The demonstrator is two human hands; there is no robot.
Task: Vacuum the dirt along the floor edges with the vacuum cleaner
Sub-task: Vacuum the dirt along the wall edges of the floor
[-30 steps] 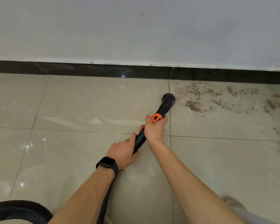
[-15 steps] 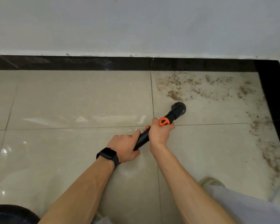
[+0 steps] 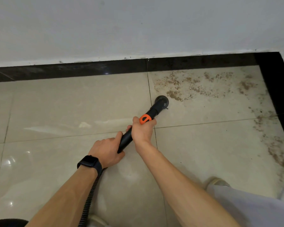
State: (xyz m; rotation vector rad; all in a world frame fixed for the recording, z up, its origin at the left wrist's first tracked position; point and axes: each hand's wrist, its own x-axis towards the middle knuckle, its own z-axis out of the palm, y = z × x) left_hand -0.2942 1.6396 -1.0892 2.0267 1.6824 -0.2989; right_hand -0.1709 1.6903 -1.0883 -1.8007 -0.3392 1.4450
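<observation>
- Black vacuum tube (image 3: 126, 140) slants across the beige tiled floor (image 3: 56, 104). Its round nozzle (image 3: 161, 101) sits on the tile just beside the near-left fringe of the dirt (image 3: 187, 86).
- Brown and crumbly, the dirt lies scattered along the far edge of the floor under the black skirting (image 3: 72, 71). It reaches the far right corner and trails on down the right edge.
- Just below the orange collar (image 3: 145, 119), the right hand (image 3: 143, 131) is clamped on the vacuum tube, fingers curled round it.
- Lower down, the left hand (image 3: 107, 151) grips the tube's near end, thumb lying along it, with a dark watch (image 3: 90, 163) on the wrist.
- From under that wrist a ribbed hose (image 3: 88, 199) runs toward the near edge of the view.
- At the near right, a pale shoe (image 3: 217, 181) rests on the floor.
</observation>
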